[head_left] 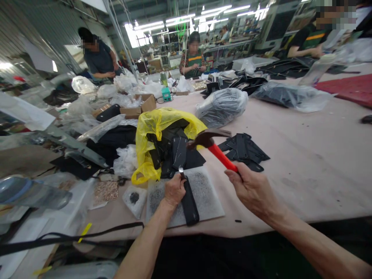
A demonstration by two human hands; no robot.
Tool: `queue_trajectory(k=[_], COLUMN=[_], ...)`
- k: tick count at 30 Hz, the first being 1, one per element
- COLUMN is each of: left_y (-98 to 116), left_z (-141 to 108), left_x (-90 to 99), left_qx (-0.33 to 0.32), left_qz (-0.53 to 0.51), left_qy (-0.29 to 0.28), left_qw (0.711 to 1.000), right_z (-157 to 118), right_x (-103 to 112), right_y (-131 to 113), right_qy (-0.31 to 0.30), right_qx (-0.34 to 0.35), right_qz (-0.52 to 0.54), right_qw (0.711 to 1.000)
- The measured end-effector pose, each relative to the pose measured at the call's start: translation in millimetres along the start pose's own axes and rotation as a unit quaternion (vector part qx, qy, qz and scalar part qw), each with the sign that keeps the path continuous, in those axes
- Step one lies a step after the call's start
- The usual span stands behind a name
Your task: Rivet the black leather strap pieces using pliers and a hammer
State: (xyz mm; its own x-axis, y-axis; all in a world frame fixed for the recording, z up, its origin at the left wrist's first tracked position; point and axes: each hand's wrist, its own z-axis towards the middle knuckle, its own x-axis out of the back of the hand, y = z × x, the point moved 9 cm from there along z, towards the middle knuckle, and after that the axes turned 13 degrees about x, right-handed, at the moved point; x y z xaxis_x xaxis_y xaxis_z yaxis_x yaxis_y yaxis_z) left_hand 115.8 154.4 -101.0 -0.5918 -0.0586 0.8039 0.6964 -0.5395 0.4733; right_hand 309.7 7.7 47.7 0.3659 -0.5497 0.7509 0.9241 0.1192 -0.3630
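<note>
My right hand grips the red handle of a claw hammer, its dark head raised over the work area. Closed around a short metal punch, my left hand rests at the upper end of a long black strap-like piece. The punch stands roughly upright with its shiny top showing; its lower tip is hidden by my fingers. Under the black piece lies a pale, worn, speckled board. Just beyond the board, a yellow plastic bag gapes with several black pieces in it.
A pile of flat black pieces lies right of the hammer. Behind are a clear-wrapped grey bundle and a cardboard box. At left sit a large clear bottle and a white block. Several people work farther back.
</note>
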Motion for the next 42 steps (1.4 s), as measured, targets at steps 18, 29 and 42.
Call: queue_trajectory(k=[18, 29, 42], left_y=[5.1, 2.0, -6.2], left_z=[0.8, 0.0, -0.4], left_x=[3.8, 1.4, -1.3], left_qx=[-0.009, -0.01, 0.015], left_qz=[-0.036, -0.018, -0.021], left_qy=[-0.004, 0.003, 0.007], left_qw=[0.999, 1.0, 1.0], right_z=[9.7, 2.8, -91.9], right_x=[10.1, -2.3, -80.8], right_y=[-45.7, -49.4, 94.1], right_qy=[-0.02, -0.09, -0.21], right_qx=[0.168, 0.196, -0.156], right_qz=[-0.103, -0.101, -0.122], right_qw=[0.98, 0.971, 0.957])
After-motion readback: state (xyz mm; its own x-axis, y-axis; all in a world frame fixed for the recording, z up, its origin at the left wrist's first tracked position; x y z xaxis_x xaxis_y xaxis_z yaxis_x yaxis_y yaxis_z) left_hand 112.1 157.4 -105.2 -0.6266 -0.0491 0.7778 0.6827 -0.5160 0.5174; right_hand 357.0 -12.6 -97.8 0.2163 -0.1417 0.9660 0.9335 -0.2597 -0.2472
